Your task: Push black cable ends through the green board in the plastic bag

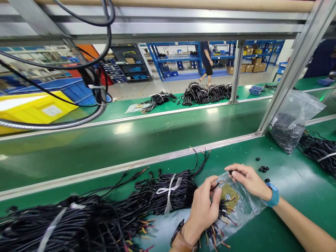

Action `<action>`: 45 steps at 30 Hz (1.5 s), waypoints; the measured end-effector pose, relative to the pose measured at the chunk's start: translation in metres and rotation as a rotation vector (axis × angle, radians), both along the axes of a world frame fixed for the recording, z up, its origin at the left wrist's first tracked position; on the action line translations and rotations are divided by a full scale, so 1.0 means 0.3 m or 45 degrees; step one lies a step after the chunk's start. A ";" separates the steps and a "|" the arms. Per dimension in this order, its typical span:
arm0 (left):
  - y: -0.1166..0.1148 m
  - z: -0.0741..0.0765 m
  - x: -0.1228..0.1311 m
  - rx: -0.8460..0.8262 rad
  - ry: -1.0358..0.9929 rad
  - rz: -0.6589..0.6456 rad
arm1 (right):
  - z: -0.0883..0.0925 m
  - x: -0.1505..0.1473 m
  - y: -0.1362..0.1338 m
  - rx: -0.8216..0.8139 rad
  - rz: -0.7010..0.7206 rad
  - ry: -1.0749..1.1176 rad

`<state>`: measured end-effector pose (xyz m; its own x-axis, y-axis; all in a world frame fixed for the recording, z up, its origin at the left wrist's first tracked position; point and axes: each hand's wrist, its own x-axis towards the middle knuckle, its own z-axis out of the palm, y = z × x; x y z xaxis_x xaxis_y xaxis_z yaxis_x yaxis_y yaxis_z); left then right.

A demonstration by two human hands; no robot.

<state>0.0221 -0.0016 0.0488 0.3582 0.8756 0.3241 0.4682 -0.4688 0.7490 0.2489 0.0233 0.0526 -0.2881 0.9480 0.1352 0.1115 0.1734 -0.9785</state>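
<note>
Between the fingers of my left hand [206, 206] is the end of a black cable [216, 185], its thin coloured wires pointing right. My right hand [248, 178] pinches a small black connector piece [231, 172] a short way off, apart from the wire end. Under both hands lies a clear plastic bag [249, 206] with a yellowish plate with a hole [231, 196] on it or in it. Several stripped cable ends [220, 227] fan out below my left hand. Just left of it sits a tied cable bundle [172, 190].
More black cables [65, 224] pile up at the lower left. Small black parts [264, 169] lie right of my right hand, before a bag of black parts [286, 129] by the metal post [288, 70]. Beyond the conveyor [157, 129] are further bundles [195, 93] and a walking person [206, 59].
</note>
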 end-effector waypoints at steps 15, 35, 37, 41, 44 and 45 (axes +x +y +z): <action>-0.048 0.012 0.036 0.126 -0.196 0.015 | 0.031 -0.064 -0.066 -0.248 0.048 0.332; -0.047 0.040 0.046 0.184 -0.176 -0.019 | 0.023 -0.087 -0.089 -0.229 0.116 0.306; -0.045 0.039 0.046 0.181 -0.168 -0.020 | 0.021 -0.088 -0.089 -0.210 0.106 0.305; -0.041 0.030 0.044 0.166 -0.172 -0.029 | 0.017 -0.088 -0.092 -0.229 0.106 0.313; -0.038 0.023 0.043 0.181 -0.174 -0.030 | 0.015 -0.092 -0.098 -0.198 0.063 0.280; -0.037 0.022 0.044 0.186 -0.172 -0.031 | 0.015 -0.094 -0.100 -0.182 0.042 0.266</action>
<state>0.0351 -0.0127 0.0554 0.3236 0.8073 0.4936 0.3552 -0.5871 0.7274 0.2208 -0.0068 0.0572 -0.2994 0.9523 0.0599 -0.0989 0.0314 -0.9946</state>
